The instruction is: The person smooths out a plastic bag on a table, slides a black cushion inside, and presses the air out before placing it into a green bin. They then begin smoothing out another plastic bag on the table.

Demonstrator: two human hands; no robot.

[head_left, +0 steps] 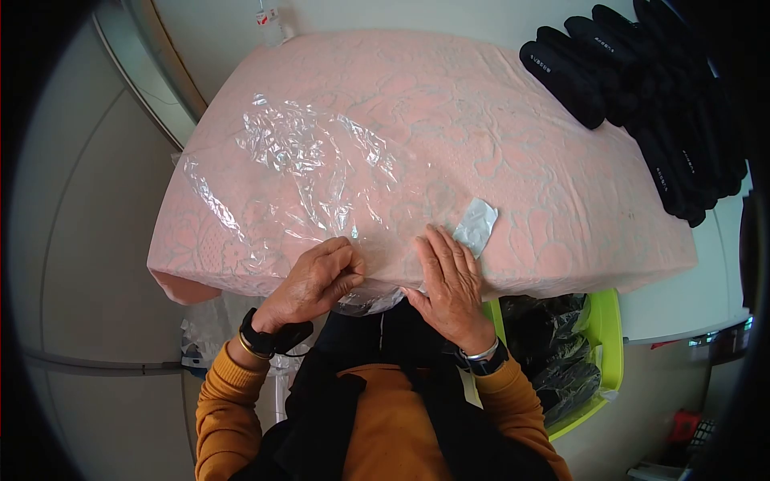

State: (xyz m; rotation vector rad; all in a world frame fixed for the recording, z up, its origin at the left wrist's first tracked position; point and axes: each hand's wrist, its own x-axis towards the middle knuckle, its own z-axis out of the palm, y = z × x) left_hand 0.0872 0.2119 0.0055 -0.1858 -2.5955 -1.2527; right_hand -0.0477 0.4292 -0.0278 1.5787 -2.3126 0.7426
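Observation:
A clear plastic bag (pixel 321 172) lies spread over the pink patterned cloth, its near edge hanging at the table's front. My left hand (pixel 325 276) is closed in a pinch on the near part of this bag. To its right, my right hand (pixel 449 280) lies palm down with fingers stretched out, over the bag's near right corner and the cloth. A small whitish slip (pixel 476 228) sits just beyond the right fingertips, partly hidden by them. Both wrists carry dark bands.
Black padded items with small white lettering (pixel 642 88) are piled at the table's right side. A green bin (pixel 611 345) of plastic-wrapped dark items stands below the front edge. The pink-covered table (pixel 553 200) has a bottle (pixel 269 26) behind its back left edge. More clear plastic (pixel 215 327) hangs lower left.

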